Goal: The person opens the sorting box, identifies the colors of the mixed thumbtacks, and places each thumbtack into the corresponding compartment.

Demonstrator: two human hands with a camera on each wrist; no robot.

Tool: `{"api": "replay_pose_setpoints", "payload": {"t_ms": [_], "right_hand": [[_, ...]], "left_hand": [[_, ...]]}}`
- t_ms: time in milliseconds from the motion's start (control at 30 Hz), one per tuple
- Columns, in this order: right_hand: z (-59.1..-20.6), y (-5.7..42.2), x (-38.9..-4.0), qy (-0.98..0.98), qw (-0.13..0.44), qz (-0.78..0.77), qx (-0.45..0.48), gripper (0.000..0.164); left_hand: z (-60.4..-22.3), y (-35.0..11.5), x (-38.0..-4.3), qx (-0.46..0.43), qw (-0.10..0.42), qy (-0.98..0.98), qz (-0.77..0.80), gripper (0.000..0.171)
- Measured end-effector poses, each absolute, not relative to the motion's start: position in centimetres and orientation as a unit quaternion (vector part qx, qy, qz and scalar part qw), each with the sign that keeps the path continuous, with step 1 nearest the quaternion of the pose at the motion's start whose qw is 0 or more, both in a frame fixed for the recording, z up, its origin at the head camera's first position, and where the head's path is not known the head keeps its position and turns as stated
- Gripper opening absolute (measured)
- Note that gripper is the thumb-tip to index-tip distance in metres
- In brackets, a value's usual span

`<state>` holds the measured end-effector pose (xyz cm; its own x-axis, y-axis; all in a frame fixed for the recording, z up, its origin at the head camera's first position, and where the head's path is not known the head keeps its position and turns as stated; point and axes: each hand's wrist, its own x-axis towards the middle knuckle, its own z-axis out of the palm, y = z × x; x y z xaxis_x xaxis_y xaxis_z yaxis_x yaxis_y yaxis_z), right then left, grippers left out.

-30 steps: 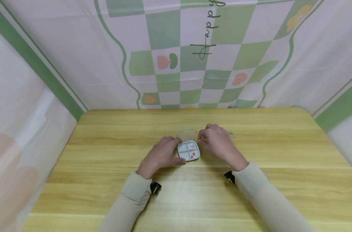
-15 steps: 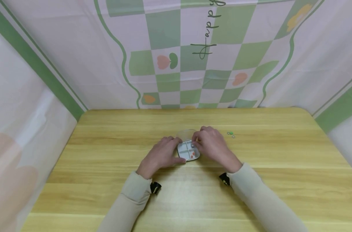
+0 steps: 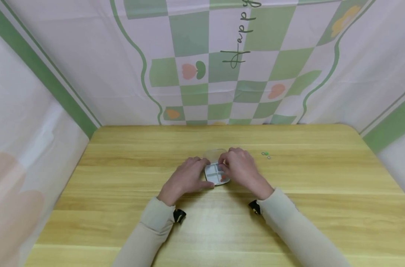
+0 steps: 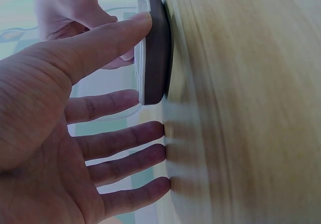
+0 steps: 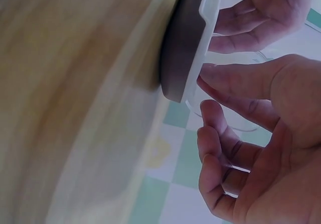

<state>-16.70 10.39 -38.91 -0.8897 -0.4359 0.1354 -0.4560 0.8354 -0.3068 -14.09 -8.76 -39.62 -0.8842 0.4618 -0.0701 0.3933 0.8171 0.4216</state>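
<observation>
A small pill box with a white four-part tray and a dark base lies on the table, its clear lid raised at the back. My left hand holds it from the left, thumb on the near edge and index finger at the far edge; the other fingers touch the tabletop. Above the far right compartment is my right hand, thumb and index finger brought together. Its fingertips are hidden, so anything between them cannot be seen. Small orange pieces lie in the near right compartment.
To the right of the box, a tiny green piece and small rings lie on the wooden table. A printed cloth hangs behind the table's far edge.
My right hand has moved left from beside the box to above its far right compartment, now covering the ring seen there earlier. The left hand stays on the box.
</observation>
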Motion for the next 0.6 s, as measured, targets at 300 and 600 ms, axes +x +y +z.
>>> {"api": "replay_pose_setpoints", "payload": {"t_ms": [300,600], "right_hand": [[-39.22,10.26,-16.91,-0.956,0.027,0.17,0.236,0.003],[-39.26,10.18,-16.92,-0.956,0.028,0.172,0.234,0.003]], "left_hand": [[-39.77,-8.77,-14.19,0.225,0.087,0.949,0.2,0.063],[-39.73,-8.73,-14.23,0.226,0.083,0.951,0.195,0.063]]}}
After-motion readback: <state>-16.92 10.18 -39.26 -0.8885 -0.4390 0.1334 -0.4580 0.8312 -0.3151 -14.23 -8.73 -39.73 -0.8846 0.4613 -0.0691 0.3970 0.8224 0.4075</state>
